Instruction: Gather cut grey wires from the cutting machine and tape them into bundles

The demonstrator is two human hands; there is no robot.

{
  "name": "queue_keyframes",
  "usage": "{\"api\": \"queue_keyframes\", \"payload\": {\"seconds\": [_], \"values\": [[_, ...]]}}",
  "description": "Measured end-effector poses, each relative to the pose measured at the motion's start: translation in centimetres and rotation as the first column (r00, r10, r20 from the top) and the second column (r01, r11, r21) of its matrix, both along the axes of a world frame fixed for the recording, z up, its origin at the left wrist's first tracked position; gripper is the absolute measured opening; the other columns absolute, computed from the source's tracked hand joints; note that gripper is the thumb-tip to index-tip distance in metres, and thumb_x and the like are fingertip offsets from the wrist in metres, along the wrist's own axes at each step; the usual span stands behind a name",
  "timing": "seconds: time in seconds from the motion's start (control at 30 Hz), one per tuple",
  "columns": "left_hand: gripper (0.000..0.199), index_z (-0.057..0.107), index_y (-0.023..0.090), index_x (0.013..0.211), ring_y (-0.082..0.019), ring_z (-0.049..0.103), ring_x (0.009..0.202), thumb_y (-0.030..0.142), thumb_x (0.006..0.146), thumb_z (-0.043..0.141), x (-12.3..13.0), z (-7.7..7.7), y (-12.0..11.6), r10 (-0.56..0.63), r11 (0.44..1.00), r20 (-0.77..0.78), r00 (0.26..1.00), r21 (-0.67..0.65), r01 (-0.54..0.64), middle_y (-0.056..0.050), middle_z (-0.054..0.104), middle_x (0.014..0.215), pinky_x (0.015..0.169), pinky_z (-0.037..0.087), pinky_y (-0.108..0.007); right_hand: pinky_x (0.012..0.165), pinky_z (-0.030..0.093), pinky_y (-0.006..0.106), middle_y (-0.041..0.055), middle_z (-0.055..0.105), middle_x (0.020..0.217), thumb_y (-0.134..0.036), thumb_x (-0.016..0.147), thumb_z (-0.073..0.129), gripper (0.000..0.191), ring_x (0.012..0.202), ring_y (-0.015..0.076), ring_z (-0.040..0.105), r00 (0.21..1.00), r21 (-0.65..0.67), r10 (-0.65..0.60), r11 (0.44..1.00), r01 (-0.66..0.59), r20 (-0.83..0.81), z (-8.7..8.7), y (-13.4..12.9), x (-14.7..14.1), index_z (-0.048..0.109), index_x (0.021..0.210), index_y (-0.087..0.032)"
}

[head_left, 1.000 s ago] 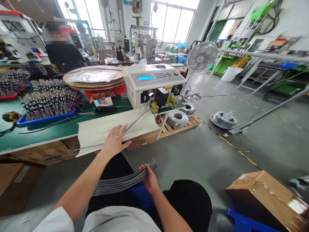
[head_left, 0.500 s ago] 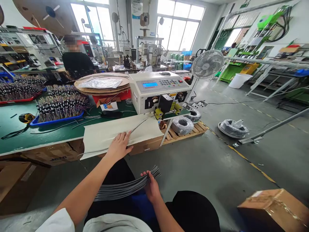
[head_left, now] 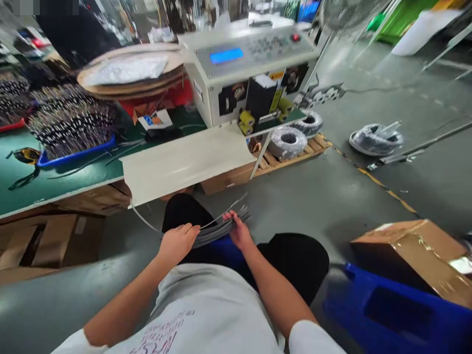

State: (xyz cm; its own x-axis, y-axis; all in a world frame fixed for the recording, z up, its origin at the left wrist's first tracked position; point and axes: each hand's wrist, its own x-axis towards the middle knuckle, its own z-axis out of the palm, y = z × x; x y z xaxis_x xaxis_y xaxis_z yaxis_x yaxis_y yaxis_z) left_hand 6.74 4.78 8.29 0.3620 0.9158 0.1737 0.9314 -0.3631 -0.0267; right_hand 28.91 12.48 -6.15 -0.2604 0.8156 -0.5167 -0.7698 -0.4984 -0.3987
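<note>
Many grey wires [head_left: 212,237] lie bundled in front of me, my right hand [head_left: 239,232] closed round them near their right ends. My left hand [head_left: 180,242] is curled over a single wire [head_left: 147,224], which slants up above the bundle and, leftward, bends toward the cream sheet's [head_left: 188,164] near corner.

Glossy grey floor [head_left: 317,201] catching pale light, yellow-and-black line [head_left: 389,192] at right, green-topped table [head_left: 51,188] at left
</note>
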Motion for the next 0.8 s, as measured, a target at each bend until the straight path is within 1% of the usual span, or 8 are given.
{"api": "queue_keyframes", "payload": {"seconds": [0.1, 0.2, 0.3, 0.4, 0.5, 0.57, 0.7, 0.8], "values": [[0.028, 0.065, 0.023, 0.108, -0.013, 0.062, 0.071, 0.03, 0.1, 0.039, 1.0, -2.7, -1.5, 0.035, 0.987, 0.002, 0.999, -0.156, -0.034, -0.001, 0.064, 0.081, 0.059, 0.039, -0.028, 0.095, 0.052, 0.035, 0.0032, 0.076, 0.105, -0.037, 0.075, 0.079, 0.034, 0.1, 0.0197, 0.07, 1.0, 0.02, 0.016, 1.0, -0.016, 0.015, -0.2, -0.2, -0.1, 0.07, 0.106, -0.023], [0.028, 0.064, 0.024, 0.109, -0.014, 0.061, 0.074, 0.031, 0.101, 0.038, 1.1, -4.1, -1.9, 0.037, 0.977, 0.016, 0.999, -0.213, -0.033, -0.002, 0.064, 0.084, 0.062, 0.039, -0.029, 0.094, 0.052, 0.035, 0.0022, 0.076, 0.101, -0.035, 0.077, 0.077, 0.031, 0.097, 0.0191, 0.071, 0.999, -0.003, 0.009, 1.0, -0.009, 0.038, -0.3, -0.4, -0.1, 0.069, 0.105, -0.024], [0.028, 0.065, 0.025, 0.11, -0.015, 0.059, 0.077, 0.032, 0.1, 0.039, 1.1, -4.2, -1.8, 0.035, 0.974, 0.007, 0.999, -0.224, -0.033, -0.002, 0.063, 0.084, 0.064, 0.041, -0.029, 0.091, 0.053, 0.035, -0.0003, 0.075, 0.089, -0.033, 0.078, 0.076, 0.024, 0.09, 0.0182, 0.071, 0.999, -0.031, -0.001, 1.0, 0.002, 0.041, -0.3, -0.6, -0.1, 0.069, 0.1, -0.025], [0.029, 0.064, 0.025, 0.115, -0.017, 0.058, 0.084, 0.031, 0.099, 0.041, 0.8, -3.3, -1.9, 0.041, 0.976, -0.022, 0.999, -0.215, -0.045, -0.004, 0.063, 0.088, 0.07, 0.043, -0.031, 0.088, 0.052, 0.034, -0.0019, 0.072, 0.081, -0.031, 0.078, 0.076, 0.019, 0.087, 0.0182, 0.07, 1.0, -0.032, -0.012, 0.999, 0.013, 0.022, -0.2, -0.6, -0.1, 0.069, 0.094, -0.024], [0.032, 0.063, 0.025, 0.122, -0.022, 0.056, 0.099, 0.031, 0.097, 0.042, -0.6, -2.5, -2.5, 0.071, 0.981, -0.029, 0.997, -0.182, -0.075, -0.007, 0.064, 0.097, 0.083, 0.045, -0.036, 0.086, 0.051, 0.035, -0.0027, 0.069, 0.076, -0.031, 0.079, 0.074, 0.015, 0.086, 0.0187, 0.069, 1.0, -0.02, -0.023, 1.0, 0.023, 0.003, 0.1, -0.8, -0.1, 0.068, 0.091, -0.023], [0.034, 0.062, 0.026, 0.124, -0.025, 0.053, 0.107, 0.032, 0.096, 0.044, -2.1, -2.5, -3.1, 0.111, 0.984, 0.005, 0.994, -0.143, -0.109, -0.008, 0.064, 0.105, 0.092, 0.044, -0.04, 0.084, 0.05, 0.035, -0.0029, 0.067, 0.074, -0.031, 0.08, 0.074, 0.014, 0.084, 0.0192, 0.068, 1.0, -0.017, -0.022, 1.0, 0.022, -0.007, 0.4, -0.9, -0.2, 0.067, 0.089, -0.022], [0.037, 0.062, 0.022, 0.124, -0.027, 0.053, 0.11, 0.035, 0.093, 0.046, -4.6, -4.5, -4.1, 0.2, 0.978, 0.136, 0.97, -0.082, -0.19, -0.011, 0.06, 0.113, 0.101, 0.041, -0.045, 0.08, 0.05, 0.035, -0.0027, 0.066, 0.073, -0.034, 0.08, 0.074, 0.017, 0.082, 0.0198, 0.067, 0.999, 0.003, -0.002, 1.0, 0.002, -0.046, 0.4, -1.0, -0.2, 0.065, 0.087, -0.021], [0.036, 0.06, 0.021, 0.121, -0.028, 0.054, 0.112, 0.036, 0.093, 0.043, -4.9, -6.3, -4.5, 0.246, 0.969, 0.207, 0.947, -0.067, -0.237, -0.011, 0.058, 0.113, 0.103, 0.04, -0.047, 0.081, 0.05, 0.035, -0.0022, 0.066, 0.072, -0.035, 0.079, 0.074, 0.019, 0.081, 0.0196, 0.067, 0.997, 0.018, -0.005, 1.0, 0.006, -0.077, 0.0, -0.9, -0.2, 0.065, 0.086, -0.02]]}}
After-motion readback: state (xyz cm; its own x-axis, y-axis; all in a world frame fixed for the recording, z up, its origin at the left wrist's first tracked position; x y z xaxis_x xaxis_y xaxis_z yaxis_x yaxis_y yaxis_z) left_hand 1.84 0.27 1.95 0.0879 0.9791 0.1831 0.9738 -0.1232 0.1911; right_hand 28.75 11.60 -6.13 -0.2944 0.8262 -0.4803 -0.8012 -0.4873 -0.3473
